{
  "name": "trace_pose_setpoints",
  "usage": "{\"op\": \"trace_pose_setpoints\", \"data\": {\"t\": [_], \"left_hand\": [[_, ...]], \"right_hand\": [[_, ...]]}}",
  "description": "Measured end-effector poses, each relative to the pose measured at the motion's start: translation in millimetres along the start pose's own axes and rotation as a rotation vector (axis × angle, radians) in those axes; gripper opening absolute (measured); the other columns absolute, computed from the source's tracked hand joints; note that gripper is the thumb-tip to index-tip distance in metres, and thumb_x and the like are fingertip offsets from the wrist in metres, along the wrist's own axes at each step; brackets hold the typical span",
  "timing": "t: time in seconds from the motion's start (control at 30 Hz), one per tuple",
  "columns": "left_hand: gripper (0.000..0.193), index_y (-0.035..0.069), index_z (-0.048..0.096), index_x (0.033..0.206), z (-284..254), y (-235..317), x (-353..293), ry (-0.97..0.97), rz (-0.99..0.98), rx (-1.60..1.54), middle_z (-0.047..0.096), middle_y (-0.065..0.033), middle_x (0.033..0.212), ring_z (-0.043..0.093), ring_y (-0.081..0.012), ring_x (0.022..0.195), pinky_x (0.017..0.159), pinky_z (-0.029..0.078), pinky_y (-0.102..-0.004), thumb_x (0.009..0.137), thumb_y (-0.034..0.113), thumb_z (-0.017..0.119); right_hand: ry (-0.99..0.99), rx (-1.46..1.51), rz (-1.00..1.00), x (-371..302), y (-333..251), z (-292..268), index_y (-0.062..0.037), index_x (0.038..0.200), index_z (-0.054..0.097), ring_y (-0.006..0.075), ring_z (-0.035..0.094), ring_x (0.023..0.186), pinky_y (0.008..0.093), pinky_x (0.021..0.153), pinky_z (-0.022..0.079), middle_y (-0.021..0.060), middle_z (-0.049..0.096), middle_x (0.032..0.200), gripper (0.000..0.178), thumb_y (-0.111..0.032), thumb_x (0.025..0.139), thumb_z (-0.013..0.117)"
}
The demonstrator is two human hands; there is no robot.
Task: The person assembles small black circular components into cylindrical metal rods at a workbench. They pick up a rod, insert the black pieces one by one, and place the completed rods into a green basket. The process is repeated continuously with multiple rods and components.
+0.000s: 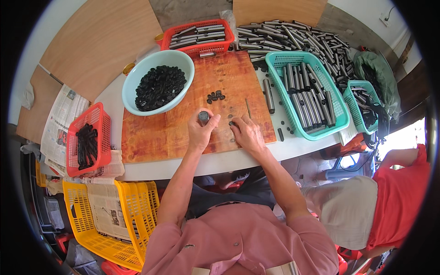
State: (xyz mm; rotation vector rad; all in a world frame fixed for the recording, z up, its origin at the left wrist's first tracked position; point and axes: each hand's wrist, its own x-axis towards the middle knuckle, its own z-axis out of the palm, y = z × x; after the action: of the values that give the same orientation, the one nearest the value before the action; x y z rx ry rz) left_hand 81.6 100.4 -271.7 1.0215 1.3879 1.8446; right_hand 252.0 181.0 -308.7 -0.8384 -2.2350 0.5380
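View: head cam, looking down over a pale worktop [142,172] with an orange-brown wooden board [156,137] on it.
Left hand [200,130]: thumb and fingers wrapped round a dark grey cylinder [203,117], round end facing up; the hand hides how long it is.
Right hand [248,134]: thumb and forefinger close together right at a small black cap [232,123] over the board. Honestly can't tell if that's a proper pinch or just a touch.
Middle of the board: a little bunch of black pieces [215,96] just beyond the hands, plus a thin rod [248,108] lying near the right hand.
Blue bowl [129,94]: back left, partly over the board, loaded with small black parts [160,87].
Red baskets: one at the back [231,43] with metal tubes [197,37] lying in it, another at the left [107,137] with black pieces [86,144].
Right side: a single tube [268,97] by the board's edge, then a turquoise basket [293,56] full of tubes, a smaller one [369,84] beside it, and a big tube pile [293,39] behind.
Lower left: yellow crate [79,220] with newspaper [107,204] inside.
Lower right: another person in red [403,197].
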Motion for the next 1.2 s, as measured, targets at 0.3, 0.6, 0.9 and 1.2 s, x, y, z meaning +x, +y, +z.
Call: {"op": "trace_pose_setpoints", "data": {"t": [0.3, 0.6, 0.9, 1.2], "left_hand": [[0.032, 0.007, 0.056, 0.071, 4, -12, -3, 0.0, -0.028, -0.038, 0.052, 0.0025, 0.057, 0.047, -0.0065, 0.048, 0.045, 0.034, -0.0247, 0.097, 0.012, 0.074], [0.033, 0.006, 0.056, 0.073, -3, -18, 27, 0.103, 0.26, 0.085, 0.051, 0.0018, 0.057, 0.044, -0.0062, 0.045, 0.042, 0.031, -0.0242, 0.098, 0.018, 0.074], [0.035, 0.006, 0.06, 0.071, 7, 2, 33, 0.089, 0.156, -0.063, 0.052, 0.0049, 0.06, 0.044, -0.0042, 0.049, 0.045, 0.03, -0.0237, 0.099, 0.021, 0.074], [0.033, 0.005, 0.062, 0.092, -10, -35, 34, 0.036, 0.092, 0.137, 0.058, -0.0006, 0.074, 0.048, -0.0073, 0.057, 0.052, 0.039, -0.025, 0.1, 0.035, 0.072]], "right_hand": [[-0.001, 0.015, 0.005, -1, 3, 1, -0.0072, 0.101, 0.071, 0.0377, 0.066, 0.083, 0.0472, 0.075, 0.054, 0.0137, 0.064, 0.091, 0.014, -0.014, 0.089, 0.073], [-0.023, 0.002, -0.004, -2, 1, 0, -0.0076, 0.104, 0.07, 0.0361, 0.067, 0.087, 0.0476, 0.077, 0.054, 0.0131, 0.065, 0.093, 0.014, -0.013, 0.091, 0.071], [-0.052, -0.016, 0.023, -3, 2, -2, -0.0065, 0.108, 0.07, 0.0366, 0.068, 0.091, 0.0472, 0.08, 0.055, 0.0133, 0.065, 0.097, 0.018, -0.015, 0.092, 0.07], [-0.039, -0.007, -0.005, -1, 1, -2, -0.0051, 0.109, 0.069, 0.0371, 0.067, 0.09, 0.047, 0.078, 0.055, 0.0139, 0.064, 0.096, 0.02, -0.014, 0.092, 0.07]]}}
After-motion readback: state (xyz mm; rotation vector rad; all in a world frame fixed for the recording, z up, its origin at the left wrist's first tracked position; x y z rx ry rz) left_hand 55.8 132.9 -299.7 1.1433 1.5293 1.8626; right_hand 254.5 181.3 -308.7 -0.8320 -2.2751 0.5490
